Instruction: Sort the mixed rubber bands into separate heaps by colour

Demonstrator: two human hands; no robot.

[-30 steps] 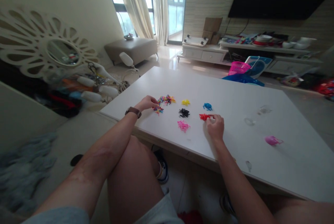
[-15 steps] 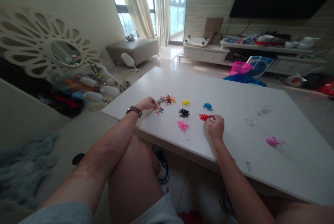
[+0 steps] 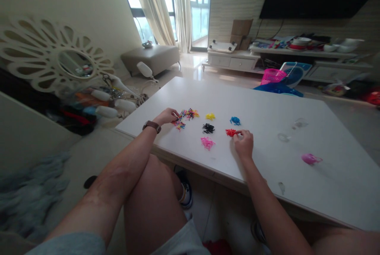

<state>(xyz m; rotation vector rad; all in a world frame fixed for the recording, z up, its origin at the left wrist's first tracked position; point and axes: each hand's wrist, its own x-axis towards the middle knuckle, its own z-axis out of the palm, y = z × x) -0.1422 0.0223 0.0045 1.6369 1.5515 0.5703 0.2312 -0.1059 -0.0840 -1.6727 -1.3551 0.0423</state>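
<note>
My left hand, with a brown watch on its wrist, has its fingers closed at the left edge of a mixed multicoloured pile of small pieces; what they pinch is too small to name. My right hand has thumb and finger together at the right side of the red pile; anything between them is too small to make out. Between the hands lie a yellow pile, a black pile and a pink pile. Behind the red one sits a blue pile.
The white table also bears a pink-purple object, clear plastic pieces and a small clear item near its front edge. White lamp shades stand beyond the left edge. A pink basket is behind the table.
My left hand's fingers have shifted slightly at the mixed pile's edge. My right hand stays beside the red pile. The view has moved a little.
</note>
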